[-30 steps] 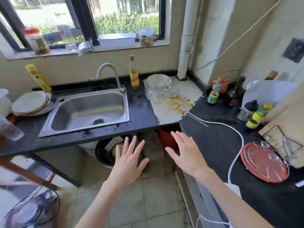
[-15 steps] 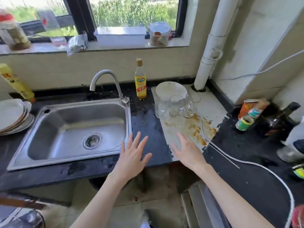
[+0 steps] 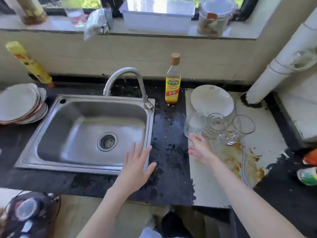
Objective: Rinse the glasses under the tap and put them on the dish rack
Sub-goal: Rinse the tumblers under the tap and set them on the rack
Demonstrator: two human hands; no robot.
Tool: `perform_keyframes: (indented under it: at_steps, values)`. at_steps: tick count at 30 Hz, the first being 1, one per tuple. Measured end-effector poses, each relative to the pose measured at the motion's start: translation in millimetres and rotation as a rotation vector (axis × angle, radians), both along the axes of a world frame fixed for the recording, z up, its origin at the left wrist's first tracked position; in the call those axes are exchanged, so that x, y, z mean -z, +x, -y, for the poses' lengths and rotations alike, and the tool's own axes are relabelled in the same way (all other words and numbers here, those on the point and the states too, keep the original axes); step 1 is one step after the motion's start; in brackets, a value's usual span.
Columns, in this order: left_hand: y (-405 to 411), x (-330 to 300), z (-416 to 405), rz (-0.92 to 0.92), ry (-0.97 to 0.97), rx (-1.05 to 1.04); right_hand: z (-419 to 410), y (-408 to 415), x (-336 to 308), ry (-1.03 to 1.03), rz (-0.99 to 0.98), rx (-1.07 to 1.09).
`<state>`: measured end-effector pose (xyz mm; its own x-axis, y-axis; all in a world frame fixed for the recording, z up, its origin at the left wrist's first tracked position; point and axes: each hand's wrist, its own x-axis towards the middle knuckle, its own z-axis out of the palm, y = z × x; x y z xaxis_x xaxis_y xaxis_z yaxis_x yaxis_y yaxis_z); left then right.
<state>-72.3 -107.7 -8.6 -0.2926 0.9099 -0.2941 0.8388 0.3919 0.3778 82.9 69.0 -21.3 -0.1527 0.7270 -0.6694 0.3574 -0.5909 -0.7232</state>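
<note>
Three clear glasses stand close together on the stained white counter right of the sink: a left glass (image 3: 193,124), a middle glass (image 3: 215,125) and a right glass (image 3: 240,128). My right hand (image 3: 199,149) is open with spread fingers, its fingertips just short of the left glass. My left hand (image 3: 137,166) is open and flat over the front right rim of the steel sink (image 3: 82,131). The curved tap (image 3: 125,79) arches over the sink from its back right corner; no water runs. No dish rack is in view.
A white plate (image 3: 211,99) lies behind the glasses. A yellow-labelled bottle (image 3: 173,79) stands between tap and plate. Stacked plates (image 3: 20,103) sit left of the sink. A white pipe (image 3: 281,66) rises at right. Jars and a white box line the windowsill.
The view has closed in on the sink and counter. Both hands moved forward: the right hand up to the glasses, the left hand over the sink's rim.
</note>
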Motion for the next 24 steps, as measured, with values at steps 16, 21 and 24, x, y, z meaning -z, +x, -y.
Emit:
perform_keyframes:
  at_steps: [16,21,24]
  values:
    - [-63,-1,-42,0.477,0.147,-0.179,8,-40,-16,0.023,-0.272,-0.481]
    - [-122,-7,-49,0.789,0.263,-0.161,27,-99,-25,-0.078,-0.377,-0.674]
    - [-161,5,-52,0.809,0.269,-0.156,36,-133,-17,-0.168,-0.393,-0.657]
